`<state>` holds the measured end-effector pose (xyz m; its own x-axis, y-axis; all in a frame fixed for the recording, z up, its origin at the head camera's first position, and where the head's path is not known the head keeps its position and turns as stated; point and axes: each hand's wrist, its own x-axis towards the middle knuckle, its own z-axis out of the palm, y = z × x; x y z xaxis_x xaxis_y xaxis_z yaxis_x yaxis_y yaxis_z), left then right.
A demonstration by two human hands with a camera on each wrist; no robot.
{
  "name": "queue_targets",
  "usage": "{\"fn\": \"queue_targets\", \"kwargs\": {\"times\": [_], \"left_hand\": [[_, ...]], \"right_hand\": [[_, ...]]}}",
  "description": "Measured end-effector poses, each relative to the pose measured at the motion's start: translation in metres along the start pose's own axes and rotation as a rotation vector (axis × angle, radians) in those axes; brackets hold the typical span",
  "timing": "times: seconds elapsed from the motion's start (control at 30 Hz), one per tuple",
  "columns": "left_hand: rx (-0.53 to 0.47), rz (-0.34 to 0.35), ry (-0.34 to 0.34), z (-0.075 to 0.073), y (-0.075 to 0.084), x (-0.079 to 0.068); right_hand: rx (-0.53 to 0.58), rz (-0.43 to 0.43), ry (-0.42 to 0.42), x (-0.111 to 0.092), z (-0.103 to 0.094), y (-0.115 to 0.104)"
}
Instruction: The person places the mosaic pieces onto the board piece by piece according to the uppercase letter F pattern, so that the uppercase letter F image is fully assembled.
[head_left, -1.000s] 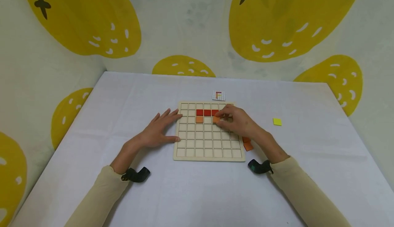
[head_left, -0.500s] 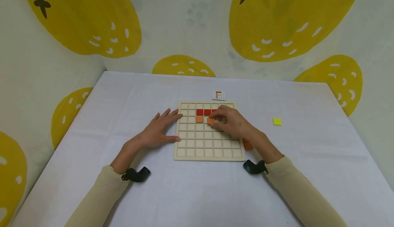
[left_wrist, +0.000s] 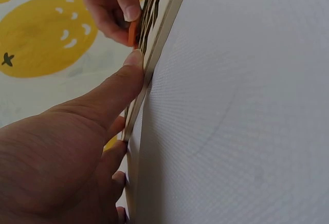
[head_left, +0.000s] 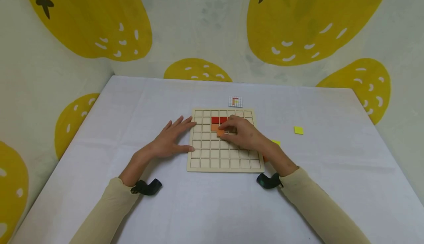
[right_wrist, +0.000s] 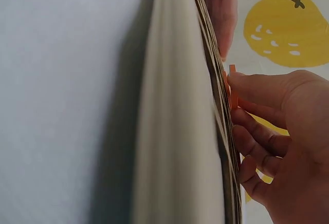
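Note:
My right hand [head_left: 243, 133] pinches an orange square tile [head_left: 220, 132] between thumb and fingers, over the wooden grid board [head_left: 225, 170]. In the right wrist view that tile [right_wrist: 234, 86] stands on edge, close to the board's face. Beside it an orange tile [head_left: 214, 127] lies in a cell, partly covered by the held one. Red tiles [head_left: 215, 120] fill cells in the row above; my right fingers hide the end of that row. With fingers spread, my left hand [head_left: 170, 141] rests at the board's left edge, its thumb and fingertips touching the rim.
A small pattern card [head_left: 235, 101] lies behind the board. One yellow tile [head_left: 298, 130] is off to the right; another yellow tile [head_left: 275, 142] peeks out behind my right wrist. Part of an orange tile [head_left: 265, 159] shows at the board's right edge.
My right hand has moved left and slightly nearer across the board, carrying the orange tile toward the tile lying in its cell. The left hand has stayed put.

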<state>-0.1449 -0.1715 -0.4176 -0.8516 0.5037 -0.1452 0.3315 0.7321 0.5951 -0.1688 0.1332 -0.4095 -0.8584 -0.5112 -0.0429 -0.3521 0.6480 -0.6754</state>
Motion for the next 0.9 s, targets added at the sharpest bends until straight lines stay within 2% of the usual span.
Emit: {"fn": "queue_targets", "kwargs": {"times": [0.57, 0.9], "left_hand": [[0.008, 0.000, 0.002, 0.000, 0.000, 0.001], [-0.002, 0.005, 0.001, 0.000, 0.000, 0.000]], "right_hand": [[-0.034, 0.021, -0.013, 0.005, 0.008, -0.010], [-0.010, 0.019, -0.017, 0.005, 0.012, -0.012]]}}
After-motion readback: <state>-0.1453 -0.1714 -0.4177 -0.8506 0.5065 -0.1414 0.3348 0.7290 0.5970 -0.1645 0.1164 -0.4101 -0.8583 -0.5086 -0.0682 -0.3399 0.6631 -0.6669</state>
